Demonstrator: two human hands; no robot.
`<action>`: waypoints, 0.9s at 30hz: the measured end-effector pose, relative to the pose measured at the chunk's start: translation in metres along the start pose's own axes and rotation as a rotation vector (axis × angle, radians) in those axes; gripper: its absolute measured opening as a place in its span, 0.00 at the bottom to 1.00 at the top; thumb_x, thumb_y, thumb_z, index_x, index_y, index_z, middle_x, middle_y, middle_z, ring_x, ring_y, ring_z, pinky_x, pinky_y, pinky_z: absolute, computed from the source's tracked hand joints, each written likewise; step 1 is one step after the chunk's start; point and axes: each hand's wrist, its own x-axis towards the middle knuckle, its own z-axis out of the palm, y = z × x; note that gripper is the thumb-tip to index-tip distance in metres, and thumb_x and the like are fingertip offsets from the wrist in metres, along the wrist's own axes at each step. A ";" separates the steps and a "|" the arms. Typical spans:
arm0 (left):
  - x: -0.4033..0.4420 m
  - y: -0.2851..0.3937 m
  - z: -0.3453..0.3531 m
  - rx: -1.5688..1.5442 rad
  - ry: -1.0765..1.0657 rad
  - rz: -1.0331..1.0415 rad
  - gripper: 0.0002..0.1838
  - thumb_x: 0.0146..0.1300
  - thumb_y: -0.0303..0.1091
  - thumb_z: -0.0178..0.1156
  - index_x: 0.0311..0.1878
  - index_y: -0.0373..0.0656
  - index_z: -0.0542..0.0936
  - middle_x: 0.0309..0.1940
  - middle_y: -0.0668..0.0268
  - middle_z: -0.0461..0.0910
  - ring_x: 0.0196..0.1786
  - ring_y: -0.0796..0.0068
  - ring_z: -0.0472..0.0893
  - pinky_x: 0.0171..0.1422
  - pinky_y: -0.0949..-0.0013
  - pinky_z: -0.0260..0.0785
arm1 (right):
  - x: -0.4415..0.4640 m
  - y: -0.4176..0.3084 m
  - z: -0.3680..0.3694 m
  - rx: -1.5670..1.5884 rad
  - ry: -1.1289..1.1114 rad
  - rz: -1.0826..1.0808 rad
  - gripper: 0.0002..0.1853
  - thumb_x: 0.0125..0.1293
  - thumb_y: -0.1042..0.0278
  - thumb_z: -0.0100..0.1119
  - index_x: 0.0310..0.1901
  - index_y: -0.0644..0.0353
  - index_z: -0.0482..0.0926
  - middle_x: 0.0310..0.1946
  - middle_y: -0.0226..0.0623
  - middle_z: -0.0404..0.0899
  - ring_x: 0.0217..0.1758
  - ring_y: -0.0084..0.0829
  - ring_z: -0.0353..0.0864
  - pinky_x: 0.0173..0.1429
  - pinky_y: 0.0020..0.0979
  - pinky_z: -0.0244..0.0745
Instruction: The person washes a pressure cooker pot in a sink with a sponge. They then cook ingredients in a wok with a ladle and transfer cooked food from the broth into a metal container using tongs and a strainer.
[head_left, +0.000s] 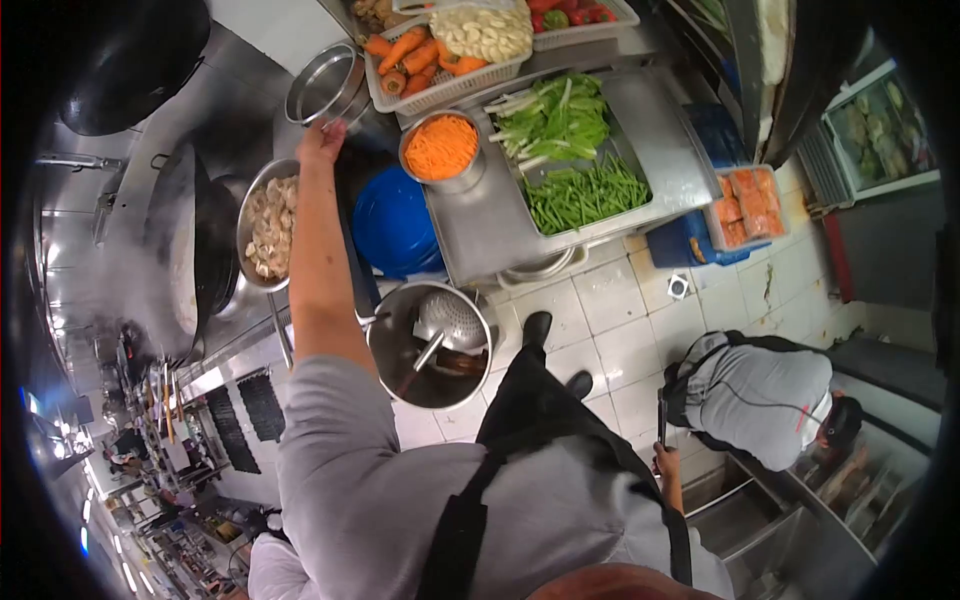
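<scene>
My left hand (pixel 322 140) reaches forward to the near rim of a round metal bowl (pixel 325 84), its fingers closed at the edge. Beside my forearm stands a metal bowl of pale, sliced pieces (pixel 270 228). Further right is a metal container of shredded carrot (pixel 440 148). Back at my right side, my right hand (pixel 666 461) is closed around a slim dark object (pixel 661 415), whose kind I cannot make out. Below my left forearm, a large pot (pixel 430 390) holds a perforated skimmer (pixel 448 322) and some dark liquid.
A steaming wok (pixel 185 250) sits at the left. A metal tray (pixel 640 185) bears leafy greens and cut green beans. Baskets of carrots (pixel 408 55) and peeled garlic (pixel 482 32) stand behind. A blue tub (pixel 395 220) is near the counter. A co-worker (pixel 760 395) bends at the right.
</scene>
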 end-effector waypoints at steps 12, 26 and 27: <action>0.067 0.040 0.049 -0.118 0.238 0.331 0.08 0.53 0.11 0.58 0.36 0.29 0.74 0.33 0.48 0.77 0.26 0.56 0.81 0.25 0.59 0.78 | -0.035 -0.130 0.032 -0.326 -0.022 -0.286 0.17 0.66 0.58 0.69 0.36 0.66 0.79 0.17 0.30 0.74 0.14 0.23 0.72 0.18 0.30 0.67; -0.261 0.160 -0.134 0.126 0.034 0.878 0.15 0.51 0.17 0.60 0.20 0.47 0.67 0.18 0.71 0.71 0.16 0.81 0.65 0.19 0.72 0.58 | 0.034 -0.191 0.008 -0.691 -0.220 -0.716 0.21 0.65 0.54 0.70 0.23 0.62 0.79 0.11 0.30 0.71 0.10 0.26 0.70 0.17 0.33 0.64; -0.315 0.160 -0.153 0.157 0.040 0.844 0.12 0.51 0.17 0.60 0.21 0.45 0.70 0.21 0.71 0.72 0.22 0.82 0.69 0.28 0.75 0.62 | 0.043 -0.204 0.011 -0.681 -0.216 -0.699 0.19 0.66 0.55 0.69 0.26 0.63 0.80 0.12 0.30 0.71 0.10 0.27 0.70 0.16 0.33 0.63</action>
